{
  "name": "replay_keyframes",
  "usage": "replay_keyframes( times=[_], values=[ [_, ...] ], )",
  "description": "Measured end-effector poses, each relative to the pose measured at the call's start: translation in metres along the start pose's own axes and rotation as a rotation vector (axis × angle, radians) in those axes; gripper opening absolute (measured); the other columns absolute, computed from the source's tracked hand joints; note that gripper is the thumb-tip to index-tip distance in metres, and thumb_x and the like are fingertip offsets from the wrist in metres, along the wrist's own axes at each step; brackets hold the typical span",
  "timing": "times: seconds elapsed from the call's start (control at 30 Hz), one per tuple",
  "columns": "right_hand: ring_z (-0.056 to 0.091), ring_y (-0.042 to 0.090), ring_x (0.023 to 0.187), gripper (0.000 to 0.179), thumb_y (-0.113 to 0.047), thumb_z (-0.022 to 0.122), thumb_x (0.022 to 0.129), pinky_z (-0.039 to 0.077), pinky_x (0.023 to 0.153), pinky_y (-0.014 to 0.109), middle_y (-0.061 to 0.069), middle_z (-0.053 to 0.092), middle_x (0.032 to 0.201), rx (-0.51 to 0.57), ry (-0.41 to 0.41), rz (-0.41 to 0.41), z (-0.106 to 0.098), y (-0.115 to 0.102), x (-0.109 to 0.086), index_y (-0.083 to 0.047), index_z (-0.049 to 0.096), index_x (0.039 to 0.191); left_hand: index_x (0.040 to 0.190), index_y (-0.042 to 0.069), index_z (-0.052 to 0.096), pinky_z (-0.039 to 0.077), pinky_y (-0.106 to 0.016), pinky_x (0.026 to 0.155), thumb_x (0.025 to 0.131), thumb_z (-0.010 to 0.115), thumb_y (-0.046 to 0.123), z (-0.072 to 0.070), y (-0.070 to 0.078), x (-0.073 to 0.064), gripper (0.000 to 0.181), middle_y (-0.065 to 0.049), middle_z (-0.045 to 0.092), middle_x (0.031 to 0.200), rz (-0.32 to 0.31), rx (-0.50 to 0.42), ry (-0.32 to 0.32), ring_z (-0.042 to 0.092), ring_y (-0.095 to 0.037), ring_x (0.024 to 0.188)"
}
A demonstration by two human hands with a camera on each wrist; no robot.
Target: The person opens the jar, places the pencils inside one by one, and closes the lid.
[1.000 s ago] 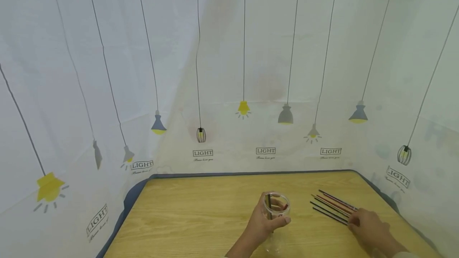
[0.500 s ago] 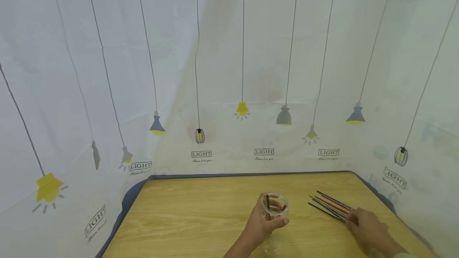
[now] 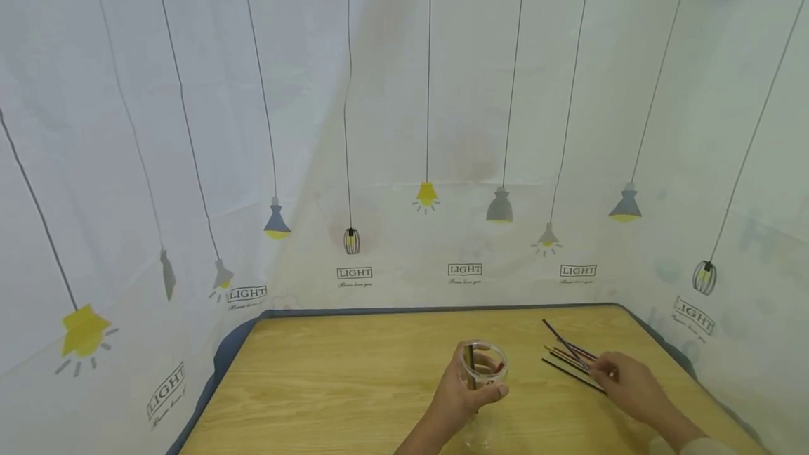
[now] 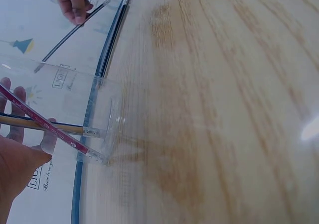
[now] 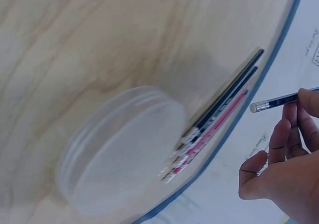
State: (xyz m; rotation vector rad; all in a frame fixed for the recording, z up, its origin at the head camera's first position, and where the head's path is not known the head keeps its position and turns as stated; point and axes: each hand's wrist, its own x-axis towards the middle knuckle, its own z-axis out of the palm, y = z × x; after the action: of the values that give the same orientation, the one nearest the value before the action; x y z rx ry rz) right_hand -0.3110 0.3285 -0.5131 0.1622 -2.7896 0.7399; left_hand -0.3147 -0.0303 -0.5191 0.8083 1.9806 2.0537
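My left hand [image 3: 456, 393] grips a clear jar [image 3: 483, 432] standing on the table, thumb across its front. Inside it lean a dark red pencil [image 4: 47, 126] and a yellow-and-black pencil [image 4: 70, 129], eraser ends down. Pinched between the thumb and fingers of my right hand [image 3: 637, 386] is a dark pencil [image 5: 281, 101]. It is raised and tilted, its silver ferrule and eraser end showing in the right wrist view. Beneath that hand lie several pencils [image 3: 574, 375], dark ones and a pink-red one [image 5: 212, 131]; the hand hides their near ends.
A whitish, translucent round piece like a lid [image 5: 124, 154] is beside the loose pencils in the right wrist view. The wooden table [image 3: 329, 378] is bordered by a dark blue edge. White sheets [image 3: 392, 125] printed with lamps stand around the back and sides.
My right hand has picked one dark pencil out of the group on the table and moved slightly left and up with it. The left hand and jar have stayed in place.
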Motion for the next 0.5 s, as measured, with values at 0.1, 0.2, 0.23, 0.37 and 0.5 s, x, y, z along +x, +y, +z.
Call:
replay_keyframes(
  times=[0.1,0.2,0.23,0.37,0.5],
  values=[
    [0.063,0.012,0.088,0.012,-0.017,0.071,0.107,0.053,0.073,0.026,0.002,0.077,0.104,0.019,-0.011,0.009,-0.002,-0.008,0.002,-0.006,0.075,0.11,0.147,0.03,0.051,0.059,-0.029,0.092,0.093,0.087,0.033,0.0,-0.001,0.001,0.065,-0.002,0.062,0.13,0.001,-0.004,-0.003,0.066,-0.017,0.115],
    [0.067,0.016,0.092,0.018,-0.019,0.069,0.109,0.057,0.076,0.029,0.005,0.078,0.108,0.043,-0.025,0.02,-0.005,-0.017,0.002,-0.002,0.074,0.115,0.147,0.03,0.051,0.059,-0.029,0.092,0.093,0.087,0.033,0.0,-0.002,0.001,0.065,-0.002,0.062,0.13,-0.003,-0.008,-0.004,0.067,-0.017,0.115],
    [0.068,0.017,0.093,0.02,-0.019,0.068,0.109,0.059,0.077,0.032,0.007,0.078,0.108,0.054,-0.029,0.026,-0.006,-0.02,0.003,-0.001,0.073,0.116,0.147,0.03,0.051,0.059,-0.03,0.092,0.093,0.087,0.033,0.0,-0.002,0.002,0.065,-0.003,0.062,0.13,-0.003,-0.01,-0.004,0.067,-0.017,0.115],
    [0.073,0.026,0.101,0.026,-0.025,0.067,0.112,0.064,0.088,0.047,0.011,0.079,0.113,0.089,-0.039,0.051,-0.009,-0.031,0.005,0.0,0.073,0.119,0.148,0.029,0.051,0.06,-0.03,0.093,0.094,0.086,0.033,-0.001,-0.004,0.002,0.065,-0.003,0.062,0.129,-0.003,-0.019,-0.007,0.067,-0.017,0.114],
    [0.075,0.029,0.107,0.029,-0.029,0.067,0.111,0.064,0.093,0.052,0.008,0.08,0.112,0.119,-0.02,0.069,-0.012,-0.044,0.008,-0.002,0.073,0.12,0.148,0.03,0.051,0.06,-0.029,0.092,0.094,0.086,0.034,-0.001,-0.005,0.002,0.064,-0.003,0.062,0.13,-0.002,-0.022,-0.007,0.066,-0.017,0.114]
  ],
)
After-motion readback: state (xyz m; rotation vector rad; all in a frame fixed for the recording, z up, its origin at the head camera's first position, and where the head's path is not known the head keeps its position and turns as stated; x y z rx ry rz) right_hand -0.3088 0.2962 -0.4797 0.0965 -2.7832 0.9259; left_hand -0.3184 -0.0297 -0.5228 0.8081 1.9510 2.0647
